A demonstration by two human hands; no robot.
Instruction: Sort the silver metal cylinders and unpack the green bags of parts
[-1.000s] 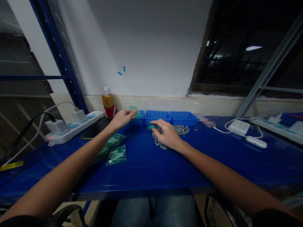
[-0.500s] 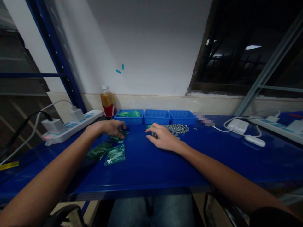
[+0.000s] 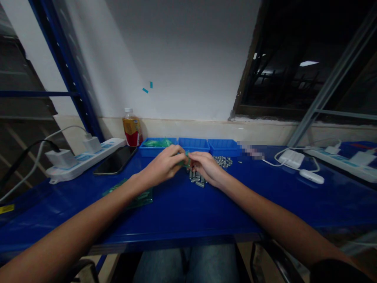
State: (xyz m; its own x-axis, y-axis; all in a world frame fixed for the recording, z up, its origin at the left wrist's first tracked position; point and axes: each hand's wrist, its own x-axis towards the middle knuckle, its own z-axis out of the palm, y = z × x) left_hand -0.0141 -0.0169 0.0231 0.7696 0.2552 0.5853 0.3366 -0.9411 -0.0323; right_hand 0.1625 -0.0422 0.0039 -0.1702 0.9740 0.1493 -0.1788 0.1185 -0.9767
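Observation:
Both hands meet over the middle of the blue table. My left hand (image 3: 170,164) is closed on the edge of a small green bag (image 3: 187,158), mostly hidden by the fingers. My right hand (image 3: 207,167) pinches the same bag from the other side. Just below the right hand lie several metal cylinders (image 3: 199,181). Behind it is a pile of small metal parts (image 3: 223,161). Filled green bags (image 3: 143,198) lie at the left, partly under my left forearm.
Blue bins stand along the wall: one with green bags (image 3: 158,147), then a middle bin (image 3: 193,146) and a right bin (image 3: 223,147). A phone (image 3: 115,160), drink bottle (image 3: 132,129) and power strip (image 3: 88,159) are at the left. White adapters (image 3: 291,158) with cables sit right.
My left hand has moved right from the filled bags to meet my right hand. Both now grip a green bag. The phone and the metal cylinders have come into clearer view.

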